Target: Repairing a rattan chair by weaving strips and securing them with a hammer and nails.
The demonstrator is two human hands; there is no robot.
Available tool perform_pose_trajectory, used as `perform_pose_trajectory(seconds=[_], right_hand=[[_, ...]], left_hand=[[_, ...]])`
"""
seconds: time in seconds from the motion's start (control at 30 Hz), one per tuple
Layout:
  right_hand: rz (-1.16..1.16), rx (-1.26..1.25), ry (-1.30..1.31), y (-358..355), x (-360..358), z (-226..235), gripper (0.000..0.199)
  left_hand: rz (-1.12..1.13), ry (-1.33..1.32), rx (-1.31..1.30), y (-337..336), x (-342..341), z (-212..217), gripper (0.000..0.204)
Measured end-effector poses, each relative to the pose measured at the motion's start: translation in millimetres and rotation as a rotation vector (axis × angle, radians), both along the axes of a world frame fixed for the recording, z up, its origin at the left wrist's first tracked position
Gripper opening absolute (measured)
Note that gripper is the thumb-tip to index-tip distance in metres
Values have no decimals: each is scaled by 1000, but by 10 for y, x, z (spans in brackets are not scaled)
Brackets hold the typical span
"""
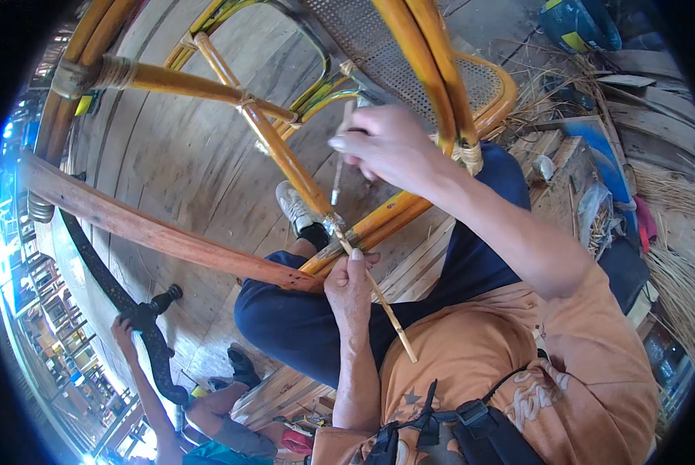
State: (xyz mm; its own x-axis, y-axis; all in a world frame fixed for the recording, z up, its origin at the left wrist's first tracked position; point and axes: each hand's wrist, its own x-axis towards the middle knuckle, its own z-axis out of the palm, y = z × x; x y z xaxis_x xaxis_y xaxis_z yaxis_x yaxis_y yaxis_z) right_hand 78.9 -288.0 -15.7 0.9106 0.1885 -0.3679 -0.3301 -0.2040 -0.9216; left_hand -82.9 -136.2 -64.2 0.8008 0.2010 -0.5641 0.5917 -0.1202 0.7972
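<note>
While we sit on the wooden plank floor (pixel 185 155) with a rattan chair frame (pixel 285 155) tipped over our dark blue trousers (pixel 301 318), a thin cane strip (pixel 386 310) lies between our two hands, wrapped at its upper end around the joint (pixel 336 225) where two golden rattan poles cross. From that joint its long axis runs slanting down and toward our right, ending free over our orange shirt (pixel 471 349). Our left hand (pixel 351 291) sits just below the joint, fingers curled shut on the strip with the thumb pressing it. Our right hand (pixel 390 147) is raised above the joint, fingers pinched together on a slim pale stick-like tool (pixel 338 167) that hangs nearly upright, its tip pointing down toward the binding. Well apart, at lower left, another person's hand (pixel 123 329) grips a dark curved rail (pixel 115 291).
</note>
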Motion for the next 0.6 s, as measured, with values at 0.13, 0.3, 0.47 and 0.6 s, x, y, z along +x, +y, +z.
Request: perform_pose_trajectory(seconds=[0.13, 0.3, 0.47, 0.6], right_hand=[[-376, 234, -187, -876, -673, 716, 11], [-818, -371, -272, -2363, -1244, 229, 12], [-816, -752, -56, -2840, -1709, -872, 16], [-675, -961, -292, -2925, -1822, -1329, 14]], left_hand=[[47, -53, -32, 84, -57, -98, 31], [113, -105, -126, 82, -74, -159, 31], [68, -71, -50, 64, -50, -120, 32], [57, -86, -24, 53, -52, -106, 34]])
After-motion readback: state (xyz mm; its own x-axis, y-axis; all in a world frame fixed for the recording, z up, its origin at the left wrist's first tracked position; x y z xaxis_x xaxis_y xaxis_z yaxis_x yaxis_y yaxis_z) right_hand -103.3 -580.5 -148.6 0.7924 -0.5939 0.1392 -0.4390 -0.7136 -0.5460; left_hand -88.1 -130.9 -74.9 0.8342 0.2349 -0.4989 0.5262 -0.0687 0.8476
